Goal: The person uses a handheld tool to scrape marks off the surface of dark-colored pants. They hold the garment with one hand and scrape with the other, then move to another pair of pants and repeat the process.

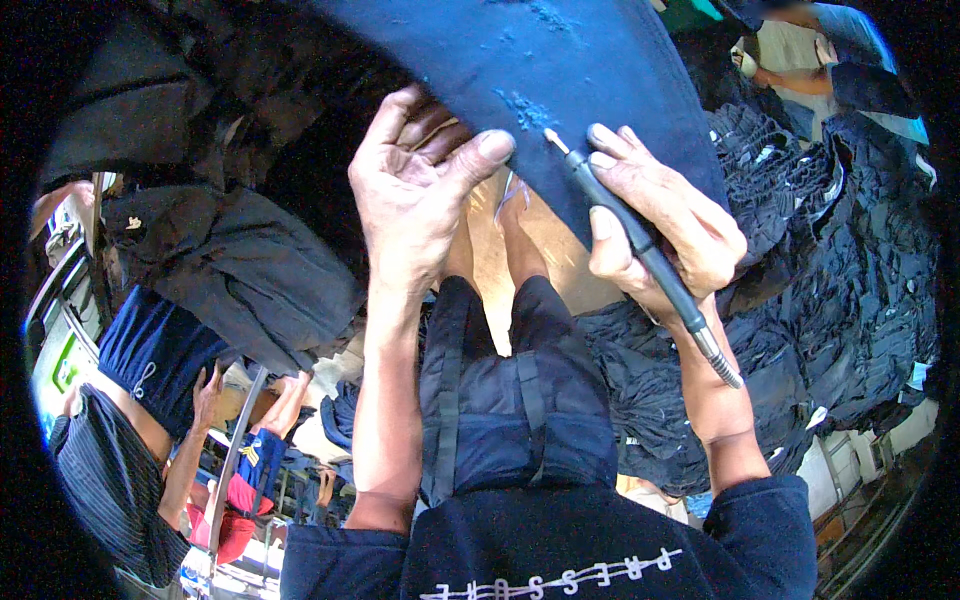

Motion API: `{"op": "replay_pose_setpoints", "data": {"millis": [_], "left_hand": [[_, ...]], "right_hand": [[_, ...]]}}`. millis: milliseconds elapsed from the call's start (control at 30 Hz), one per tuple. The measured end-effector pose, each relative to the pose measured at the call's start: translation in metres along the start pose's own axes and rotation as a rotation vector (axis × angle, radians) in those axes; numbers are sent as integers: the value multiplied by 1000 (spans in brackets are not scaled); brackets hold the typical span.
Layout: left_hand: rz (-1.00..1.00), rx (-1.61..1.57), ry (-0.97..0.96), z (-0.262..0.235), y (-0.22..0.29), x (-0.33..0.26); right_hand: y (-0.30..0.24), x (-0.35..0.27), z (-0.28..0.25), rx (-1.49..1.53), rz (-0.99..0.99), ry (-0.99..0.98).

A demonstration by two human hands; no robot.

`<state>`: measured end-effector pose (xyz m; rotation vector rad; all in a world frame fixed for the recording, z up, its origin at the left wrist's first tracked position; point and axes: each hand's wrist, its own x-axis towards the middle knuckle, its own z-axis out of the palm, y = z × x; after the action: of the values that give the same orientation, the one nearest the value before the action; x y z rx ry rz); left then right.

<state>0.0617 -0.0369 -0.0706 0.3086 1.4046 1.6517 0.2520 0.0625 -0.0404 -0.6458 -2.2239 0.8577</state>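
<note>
Dark blue denim cloth hangs in front of me, with light frayed patches worn into its surface. My left hand is at its lower left edge, fingers curled behind the rim and thumb in front. In my right hand is a black pen-shaped rotary grinder, gripped between thumb and fingers. Its pale narrow tip is at the lower end of a frayed patch; whether it touches the cloth I cannot tell. A ribbed metal sleeve forms the tool's back end, by my wrist.
Dark garments lie heaped in a large pile on the right. More dark cloth hangs at the left. Other people are nearby: one in a striped top at lower left, another at upper right. A metal post stands at lower left.
</note>
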Motion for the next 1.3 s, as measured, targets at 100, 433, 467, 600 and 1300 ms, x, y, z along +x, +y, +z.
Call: {"op": "replay_pose_setpoints", "data": {"millis": [100, 433, 467, 600, 1300], "left_hand": [[9, -5, -24, -2, 0, 0], [-59, 269, 93, -13, 14, -11], [-115, 191, 120, -22, 26, -19], [145, 516, 129, -55, 86, -37], [28, 1139, -551, -6, 138, 199]], "right_hand": [[0, -3, -1, 9, 9, -4], [-3, -41, -43, 188, 424, 545], [-5, -49, -50, 383, 556, 769], [-20, -88, -100, 146, 722, 799], [-76, -168, -94, -374, 1059, 755]]}}
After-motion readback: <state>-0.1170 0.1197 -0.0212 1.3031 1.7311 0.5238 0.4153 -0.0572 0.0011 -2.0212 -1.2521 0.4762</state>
